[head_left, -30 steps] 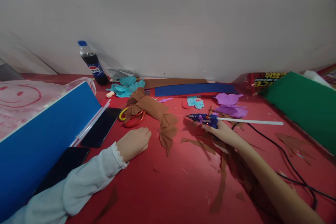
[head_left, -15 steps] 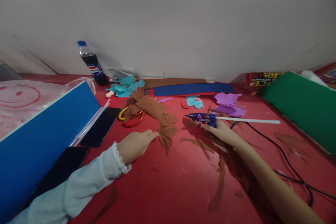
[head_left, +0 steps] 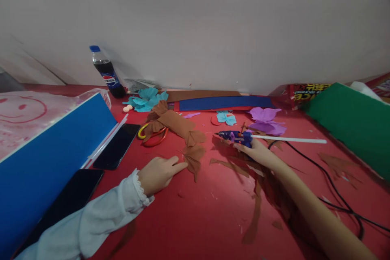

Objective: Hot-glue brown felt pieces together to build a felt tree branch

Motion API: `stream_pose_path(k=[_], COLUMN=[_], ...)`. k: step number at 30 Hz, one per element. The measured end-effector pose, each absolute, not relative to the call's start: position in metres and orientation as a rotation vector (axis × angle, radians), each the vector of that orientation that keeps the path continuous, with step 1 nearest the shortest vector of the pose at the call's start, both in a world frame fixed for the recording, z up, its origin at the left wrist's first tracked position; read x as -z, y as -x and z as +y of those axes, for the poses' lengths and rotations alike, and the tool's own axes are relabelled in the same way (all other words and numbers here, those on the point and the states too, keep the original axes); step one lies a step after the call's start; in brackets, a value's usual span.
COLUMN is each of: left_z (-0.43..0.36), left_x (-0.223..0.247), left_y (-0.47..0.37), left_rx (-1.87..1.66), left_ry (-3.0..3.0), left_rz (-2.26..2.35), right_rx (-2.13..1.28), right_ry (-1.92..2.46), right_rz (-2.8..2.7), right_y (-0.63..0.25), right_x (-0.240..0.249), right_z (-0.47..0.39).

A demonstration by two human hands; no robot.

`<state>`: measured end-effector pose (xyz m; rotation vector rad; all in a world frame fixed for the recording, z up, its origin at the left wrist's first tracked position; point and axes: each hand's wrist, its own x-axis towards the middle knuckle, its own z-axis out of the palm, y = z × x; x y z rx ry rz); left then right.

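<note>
My right hand [head_left: 258, 153] is wrapped round the handle of a dark blue hot glue gun [head_left: 240, 137], its nozzle pointing left and a long white glue stick [head_left: 289, 139] coming out of its back. Left of the nozzle lies a brown crepe paper piece [head_left: 194, 156] with fan-like gathered ends. My left hand [head_left: 157, 174] is at its lower left edge, index finger stretched out and thumb apart, with nothing held. Whether that fingertip touches the paper I cannot tell. Brown paper [head_left: 175, 124] partly covers scissors [head_left: 157, 143] with red and yellow handles.
Two dark phones [head_left: 117, 146] lie beside a blue board [head_left: 57, 162] on the left. A cola bottle [head_left: 109, 74] stands at the white partition [head_left: 195, 36]. Turquoise [head_left: 146, 99] and purple paper flowers [head_left: 265, 122] lie behind. A black cord [head_left: 323, 162] runs right, near a green board [head_left: 350, 126].
My left hand has moved slightly down and right, and its thumb and index finger have parted, letting go of the brown paper's edge. My right hand holds the glue gun almost still.
</note>
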<state>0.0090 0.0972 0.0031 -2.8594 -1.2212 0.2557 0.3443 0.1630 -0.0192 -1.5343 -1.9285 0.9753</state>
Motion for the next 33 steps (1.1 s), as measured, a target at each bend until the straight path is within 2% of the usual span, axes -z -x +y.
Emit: stream_pose_path(k=[10, 18, 23, 33], left_z=[0.086, 0.084, 0.089, 0.091], left_x=[-0.001, -0.001, -0.004, 0.0], left_y=[0.002, 0.005, 0.01, 0.012], left_rx=[-0.197, -0.125, 0.226, 0.283], left_ry=[2.947, 2.934, 2.83, 2.816], left_rz=[-0.982, -0.887, -1.037, -1.242], right_rx=[-0.974, -1.17, -1.3, -1.353], right_ry=[1.501, 1.444, 1.397, 1.304], right_rz=[-1.976, -2.082, -2.213, -2.378], right_y=[-0.341, -0.317, -0.299, -0.276], right_x=[0.004, -0.016, -0.023, -0.036], right_z=[0.16, 0.147, 0.145, 0.153])
